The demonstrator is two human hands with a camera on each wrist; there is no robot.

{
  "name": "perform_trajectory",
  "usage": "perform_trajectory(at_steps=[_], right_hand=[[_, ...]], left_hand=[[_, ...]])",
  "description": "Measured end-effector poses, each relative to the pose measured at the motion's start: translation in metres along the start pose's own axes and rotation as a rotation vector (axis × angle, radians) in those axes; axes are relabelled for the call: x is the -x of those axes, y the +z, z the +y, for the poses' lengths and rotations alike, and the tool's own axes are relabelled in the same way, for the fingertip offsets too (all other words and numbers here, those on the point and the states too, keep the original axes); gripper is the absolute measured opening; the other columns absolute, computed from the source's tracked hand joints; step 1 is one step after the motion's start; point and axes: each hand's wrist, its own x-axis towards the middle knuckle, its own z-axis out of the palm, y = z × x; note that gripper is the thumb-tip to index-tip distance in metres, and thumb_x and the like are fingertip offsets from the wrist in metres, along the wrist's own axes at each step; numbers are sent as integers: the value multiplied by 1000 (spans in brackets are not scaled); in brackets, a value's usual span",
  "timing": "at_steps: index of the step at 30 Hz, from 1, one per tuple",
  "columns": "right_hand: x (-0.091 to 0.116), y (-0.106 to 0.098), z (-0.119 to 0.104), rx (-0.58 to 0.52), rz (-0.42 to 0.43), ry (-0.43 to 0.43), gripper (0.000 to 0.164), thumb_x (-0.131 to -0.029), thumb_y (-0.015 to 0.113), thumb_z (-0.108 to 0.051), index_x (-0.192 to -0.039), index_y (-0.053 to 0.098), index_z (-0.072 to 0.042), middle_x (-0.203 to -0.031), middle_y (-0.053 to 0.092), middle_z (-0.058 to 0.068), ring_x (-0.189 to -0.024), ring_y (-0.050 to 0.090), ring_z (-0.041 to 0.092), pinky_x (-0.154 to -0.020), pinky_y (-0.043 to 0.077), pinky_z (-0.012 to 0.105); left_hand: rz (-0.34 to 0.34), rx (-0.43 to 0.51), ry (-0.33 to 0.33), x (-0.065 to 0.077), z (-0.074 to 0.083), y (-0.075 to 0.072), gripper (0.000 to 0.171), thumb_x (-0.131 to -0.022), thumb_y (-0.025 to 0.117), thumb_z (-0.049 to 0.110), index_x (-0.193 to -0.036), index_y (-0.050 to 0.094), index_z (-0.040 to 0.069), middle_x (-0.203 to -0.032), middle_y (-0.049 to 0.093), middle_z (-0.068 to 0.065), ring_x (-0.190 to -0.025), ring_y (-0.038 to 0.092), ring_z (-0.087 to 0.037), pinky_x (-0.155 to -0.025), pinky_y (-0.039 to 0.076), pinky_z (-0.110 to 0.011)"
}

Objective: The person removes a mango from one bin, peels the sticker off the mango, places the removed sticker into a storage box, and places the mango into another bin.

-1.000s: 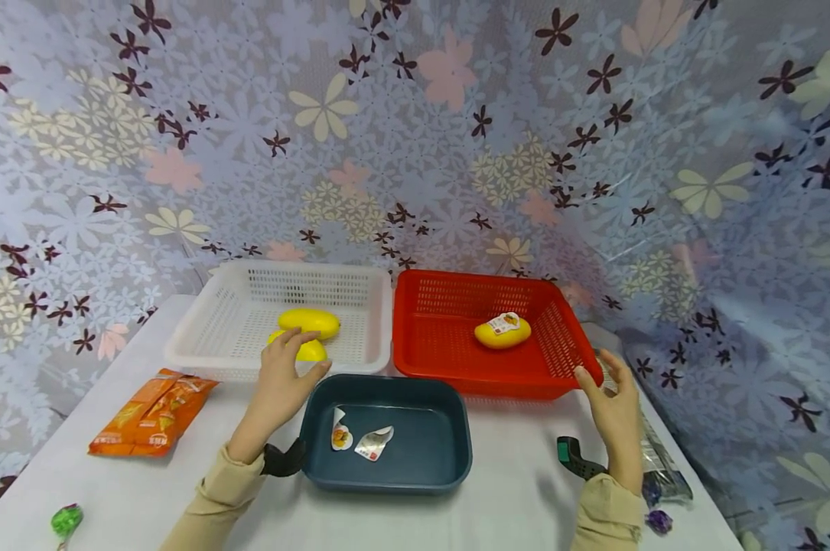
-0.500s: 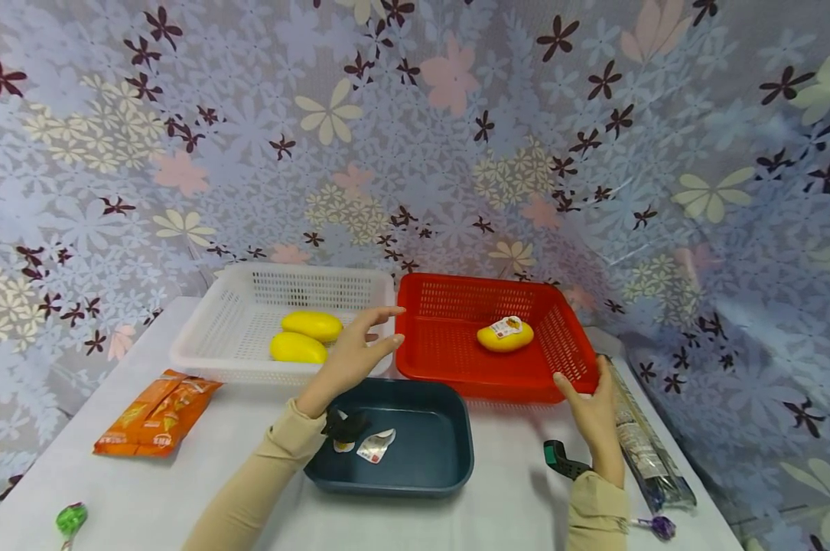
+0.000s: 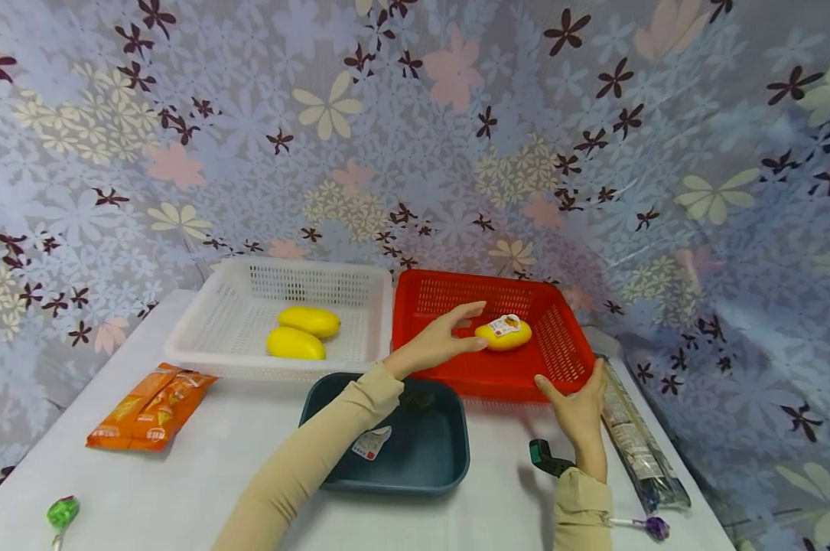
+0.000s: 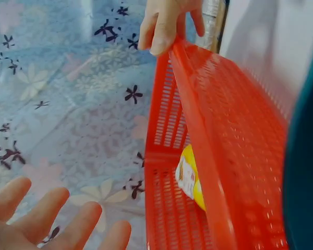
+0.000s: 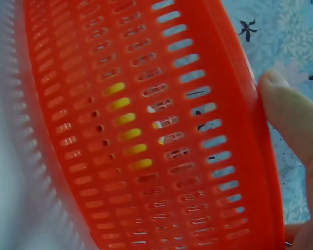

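Where my left hand (image 3: 434, 344) hovers: over the red basket (image 3: 497, 387), fingers spread, holding nothing
My right hand (image 3: 581, 409): gripping the basket's near right corner
Yellow fruit (image 3: 516, 337): lying inside that basket, just beside my left thumb

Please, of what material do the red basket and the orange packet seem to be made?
Red basket: probably moulded plastic, slightly glossy; its slotted walls catch highlights. Orange packet: likely thin plastic film, somewhat shiny; its printed surface looks creased.

Fingers (image 5: 295, 117) against red basket (image 5: 141, 108)
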Motion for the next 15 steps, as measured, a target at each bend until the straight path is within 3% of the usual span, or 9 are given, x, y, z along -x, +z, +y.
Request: perform_trajectory(at_steps=[9, 15], right_hand=[[-1, 0, 0, -16, -36, 1, 120, -83, 74, -36, -152, -21, -10, -161, -18, 19, -148, -9, 45, -115, 5, 66], [1, -1, 1, -38, -41, 2, 120, -84, 74, -37, -152, -22, -15, -161, -19, 15, -148, -11, 43, -115, 6, 66]], left_hand=[[-81, -27, -11, -57, 11, 8, 73, -96, 58, 28, -156, 17, 22, -163, 18, -5, -149, 21, -28, -117, 27, -50], [-49, 10, -101, -87, 9, 12, 73, -95, 58, 37, -156, 19, 23, -160, 24, -8, -147, 27, -28, -116, 30, -48]])
